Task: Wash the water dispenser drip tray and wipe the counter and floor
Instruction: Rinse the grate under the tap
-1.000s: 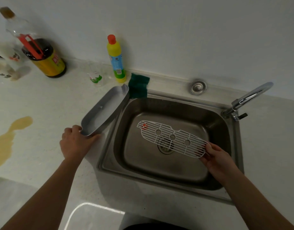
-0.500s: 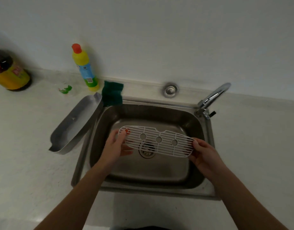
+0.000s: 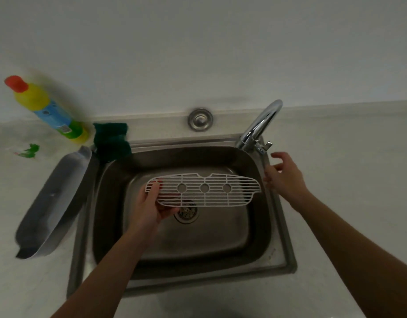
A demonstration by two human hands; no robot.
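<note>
White grate [image 3: 204,190] is held at its left end by the left hand [image 3: 152,207], fingers [image 3: 154,188] clamped on it, level over the sink [image 3: 287,249]; the right hand [image 3: 282,177], fingers spread and empty, is near the lever [image 3: 265,146] of the tap [image 3: 262,120]. Best to keep the grate beneath the tap's mouth. Steel tray [image 3: 53,203], sponge [image 3: 111,142] and bottle [image 3: 46,109] lie left on the desk [image 3: 347,180], clear of the reach

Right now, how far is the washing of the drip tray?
Early. Done: the grate is off the tray, which lies on the counter beside the sink. In hand: the left hand holds the grate over the sink; the right hand reaches, open, near the faucet. No water shows. Left: washing both parts, then wiping.
</note>
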